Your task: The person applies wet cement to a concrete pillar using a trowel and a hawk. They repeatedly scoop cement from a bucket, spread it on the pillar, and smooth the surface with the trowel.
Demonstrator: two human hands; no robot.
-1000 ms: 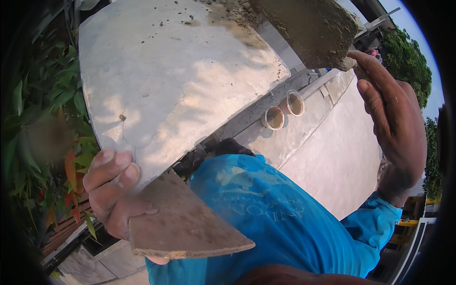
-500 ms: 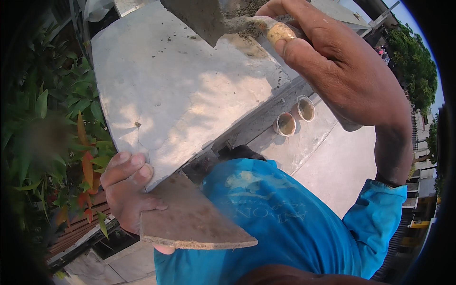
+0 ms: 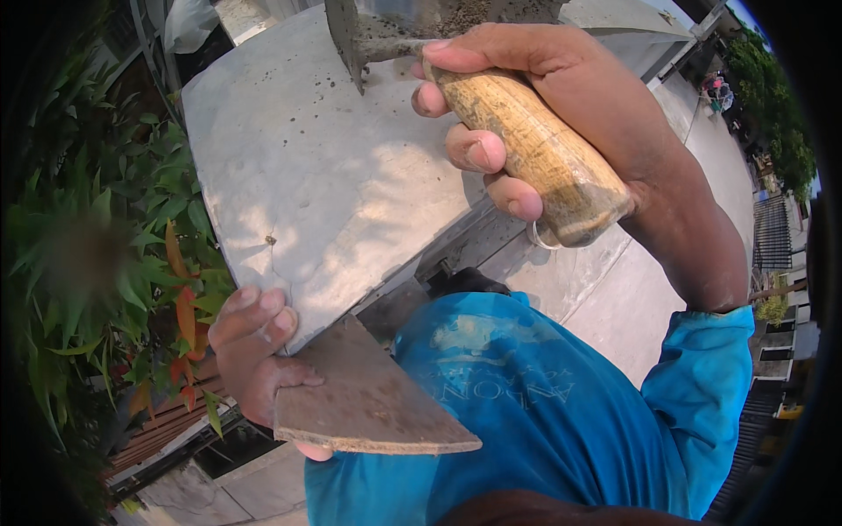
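My right hand [image 3: 574, 79] is wrapped round the worn wooden handle [image 3: 535, 145] of a trowel. Its grey metal blade [image 3: 345, 39] is seen nearly edge-on above the far part of a pale concrete slab [image 3: 298, 158]. Dark, grainy mortar [image 3: 474, 12] shows by the blade at the top edge; whether it lies on the blade or the slab I cannot tell. At the slab's near left corner, my left hand [image 3: 250, 359] grips a brown, roughly triangular piece of tile [image 3: 373, 394]. The tile's broken edge faces me, and that hand's fingertips are at the slab's corner.
Leafy plants [image 3: 132, 237] crowd the slab's left side. Lower right of the slab runs a pale paved floor [image 3: 605, 298]. A cup's rim [image 3: 541, 235] peeks out under the trowel handle. Small crumbs dot the slab. A whitish plastic bag [image 3: 189, 24] hangs at the upper left.
My right hand has turned the trowel, swinging the handle's butt toward me and tipping the blade more edge-on. The handle now hides most of the cups. My left hand keeps the tile.
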